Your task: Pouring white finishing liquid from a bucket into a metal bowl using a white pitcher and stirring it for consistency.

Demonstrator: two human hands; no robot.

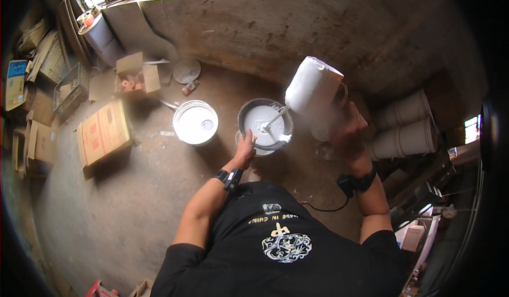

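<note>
A dark bucket (pixel 241 118) holds thick pale grey-white liquid. My left hand (pixel 245 151) is closed on its near rim, with a small orange bit beside the fingers. Up and to the right, my right hand (pixel 350 122), blurred by motion, grips a white jug (pixel 314 85) at its right side. The jug is tilted, and a pale streak (pixel 275 118) runs from its lower left end down into the liquid, apparently a poured stream. Left of the dark bucket stands a white bucket (pixel 195 122) with white contents.
Cardboard boxes (pixel 104 131) lie on the floor at the left, one open box (pixel 143 87) holding reddish pieces. A round lid (pixel 186 71) lies near the wall. Stacked pale buckets (pixel 405 138) lie at the right. A dark cable (pixel 326 209) hangs from my right wrist.
</note>
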